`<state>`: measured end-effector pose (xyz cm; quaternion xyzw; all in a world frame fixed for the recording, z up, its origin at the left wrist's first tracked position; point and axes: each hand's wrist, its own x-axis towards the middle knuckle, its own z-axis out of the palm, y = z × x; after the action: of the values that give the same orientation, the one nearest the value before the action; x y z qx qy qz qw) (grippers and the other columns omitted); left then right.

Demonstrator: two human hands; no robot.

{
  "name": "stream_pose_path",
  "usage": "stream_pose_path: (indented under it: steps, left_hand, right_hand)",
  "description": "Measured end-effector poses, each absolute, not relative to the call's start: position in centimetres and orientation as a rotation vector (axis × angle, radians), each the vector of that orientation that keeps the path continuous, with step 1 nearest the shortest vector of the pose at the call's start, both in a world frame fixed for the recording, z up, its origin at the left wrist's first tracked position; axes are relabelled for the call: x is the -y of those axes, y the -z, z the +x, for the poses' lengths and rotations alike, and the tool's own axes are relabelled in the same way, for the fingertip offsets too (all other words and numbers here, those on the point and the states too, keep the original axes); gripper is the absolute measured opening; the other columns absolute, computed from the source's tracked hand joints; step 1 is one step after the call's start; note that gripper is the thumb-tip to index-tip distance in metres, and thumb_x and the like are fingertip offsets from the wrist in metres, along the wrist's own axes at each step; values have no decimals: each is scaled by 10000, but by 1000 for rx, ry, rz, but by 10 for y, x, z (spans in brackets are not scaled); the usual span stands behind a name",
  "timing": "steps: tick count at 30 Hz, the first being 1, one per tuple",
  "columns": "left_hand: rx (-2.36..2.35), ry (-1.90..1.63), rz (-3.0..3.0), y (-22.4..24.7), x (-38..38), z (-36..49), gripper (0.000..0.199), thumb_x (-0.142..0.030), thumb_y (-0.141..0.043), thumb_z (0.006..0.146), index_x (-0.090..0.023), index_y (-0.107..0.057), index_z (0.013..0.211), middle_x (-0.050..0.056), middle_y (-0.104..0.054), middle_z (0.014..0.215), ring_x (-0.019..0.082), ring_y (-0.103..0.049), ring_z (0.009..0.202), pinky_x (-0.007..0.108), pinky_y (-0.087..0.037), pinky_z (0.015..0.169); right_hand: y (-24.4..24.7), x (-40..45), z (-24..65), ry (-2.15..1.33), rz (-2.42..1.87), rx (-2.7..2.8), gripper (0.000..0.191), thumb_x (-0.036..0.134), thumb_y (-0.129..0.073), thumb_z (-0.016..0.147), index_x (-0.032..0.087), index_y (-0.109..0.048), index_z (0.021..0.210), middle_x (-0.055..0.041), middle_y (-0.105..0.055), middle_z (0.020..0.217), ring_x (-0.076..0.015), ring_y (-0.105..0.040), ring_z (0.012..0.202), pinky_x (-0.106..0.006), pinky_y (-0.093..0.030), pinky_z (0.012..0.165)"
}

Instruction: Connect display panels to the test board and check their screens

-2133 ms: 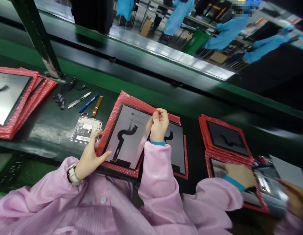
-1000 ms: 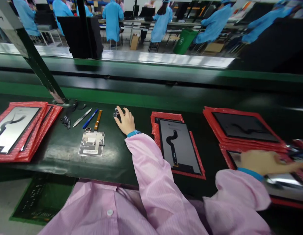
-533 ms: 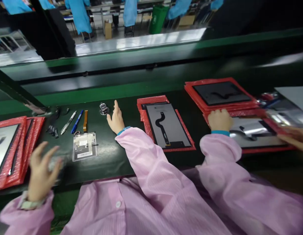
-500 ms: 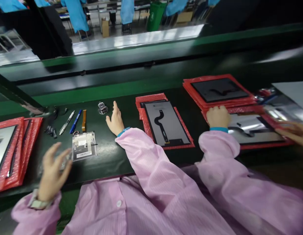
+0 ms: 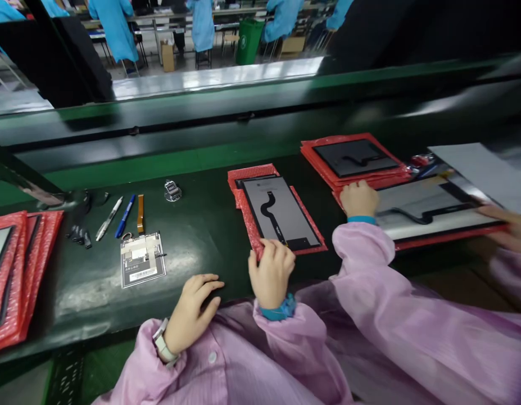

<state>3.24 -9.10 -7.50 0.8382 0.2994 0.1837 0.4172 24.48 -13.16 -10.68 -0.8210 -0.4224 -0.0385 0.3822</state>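
With its fingers stretched out, my left hand, a watch on its wrist, hovers by the table's near edge and holds nothing. My right hand, wearing a blue wristband, has its fingers closed over the near-left corner of a display panel. This grey-backed panel with a black flex cable lies on red bubble-wrap bags; the fingertips are partly hidden. To the left lies a battery board with an orange ribbon cable. A small device on a clear round base sits farther back.
Blue marker, white pen and small black parts lie at left, beside bagged panels. At right, a co-worker's hands handle another panel, with stacked bagged panels behind. A green rail borders the back.
My left hand has come right and nearer from beside the battery board. My right hand has moved right and back toward me, onto the panel's corner. The co-worker's panel is now raised and tilted.
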Motion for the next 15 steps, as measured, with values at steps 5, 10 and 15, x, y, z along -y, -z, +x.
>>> stream_pose_path:
  steps: [5, 10, 15]
  left_hand:
    - [-656, -437, 1791, 70, 92, 59, 272, -347, -521, 1016, -217, -667, 1204, 104, -650, 1273, 238, -576, 1249, 426, -428, 1119]
    - [-660, -465, 1531, 73, 91, 89, 373, -386, -598, 946, -208, -616, 1273, 131, -578, 1374, 260, -542, 1298, 435, -437, 1117]
    - [-614, -443, 1008, 76, 91, 130, 679, -417, -737, 815, -245, -461, 1410, 127, -358, 1601, 284, -349, 1498, 427, -336, 1206]
  right_hand:
    - [118, 142, 261, 188, -2037, 835, 437, 637, -453, 944, 285, -645, 770, -184, -656, 1044, -405, -573, 1048, -703, -408, 939]
    - [126, 146, 283, 215, -1991, 806, 583, 780, -566, 827, 280, -647, 1116, -225, -605, 1262, -435, -508, 1255, -702, -357, 1039]
    - [131, 151, 338, 212, -1939, 535, 721, 841, -622, 717, 229, -619, 1097, -263, -570, 1274, -441, -448, 1340, -684, -241, 1146]
